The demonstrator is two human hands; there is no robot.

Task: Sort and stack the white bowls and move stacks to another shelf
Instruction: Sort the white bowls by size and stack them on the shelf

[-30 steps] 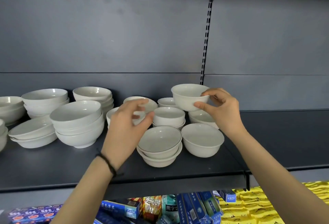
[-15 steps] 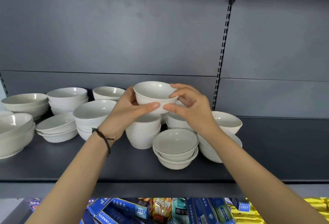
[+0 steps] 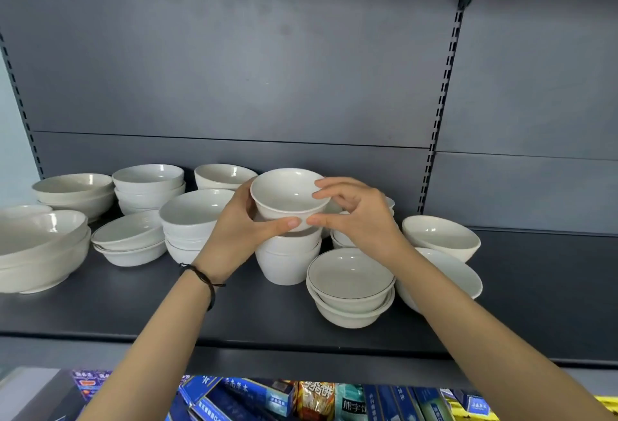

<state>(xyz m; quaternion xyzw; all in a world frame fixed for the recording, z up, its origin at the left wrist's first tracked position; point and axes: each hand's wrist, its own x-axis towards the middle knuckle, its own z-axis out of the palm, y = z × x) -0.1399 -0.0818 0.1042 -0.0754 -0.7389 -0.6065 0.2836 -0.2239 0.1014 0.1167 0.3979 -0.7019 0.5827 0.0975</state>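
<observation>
You hold one small deep white ceramic bowl in both hands: your left hand cups its near-left wall, thumb across the front; your right hand pinches the right rim with curled fingers. It sits level directly above the short stack of matching deep white bowls mid-shelf, apparently so it nests squarely. The dark grey metal shelf is bare toward its right end.

Shop: gondola shelving, packaged goods
</observation>
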